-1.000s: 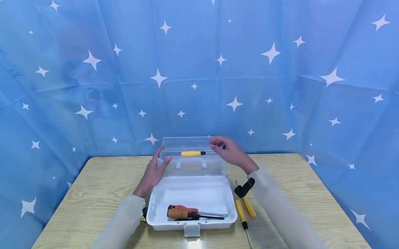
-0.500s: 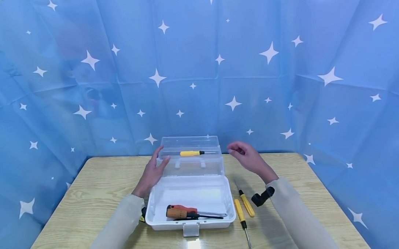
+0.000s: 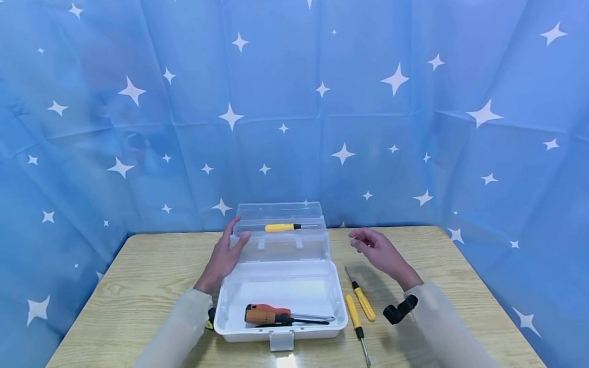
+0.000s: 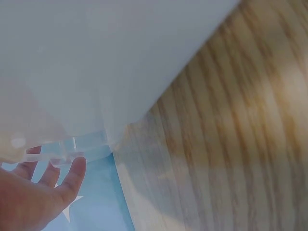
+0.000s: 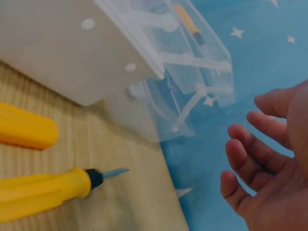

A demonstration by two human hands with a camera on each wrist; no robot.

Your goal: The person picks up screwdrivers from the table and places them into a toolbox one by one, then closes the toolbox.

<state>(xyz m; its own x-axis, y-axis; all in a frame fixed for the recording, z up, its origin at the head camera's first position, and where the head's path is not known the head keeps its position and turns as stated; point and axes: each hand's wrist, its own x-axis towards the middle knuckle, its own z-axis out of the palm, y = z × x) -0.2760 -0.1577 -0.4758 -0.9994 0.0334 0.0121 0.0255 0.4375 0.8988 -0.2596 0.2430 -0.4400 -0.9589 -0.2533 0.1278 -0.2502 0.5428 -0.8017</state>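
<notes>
Toolbox (image 3: 298,292) lower centre; two yellow screwdrivers (image 3: 353,310) just right. Left hand (image 3: 222,262), fingers wide, touches raised lid (image 3: 282,253); right hand (image 3: 382,252) loosely curled, apart. Blue curtain (image 3: 272,98) behind table (image 3: 147,286); room lower left.

No text or label can be read; no number, brand or sign either.

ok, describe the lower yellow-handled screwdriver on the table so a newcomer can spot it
Find the open white toolbox on the wooden table in the head view. Beside its front right corner lies the yellow-handled screwdriver. Unlike the other yellow screwdriver, whose tip points up, its tip points down the picture.
</notes>
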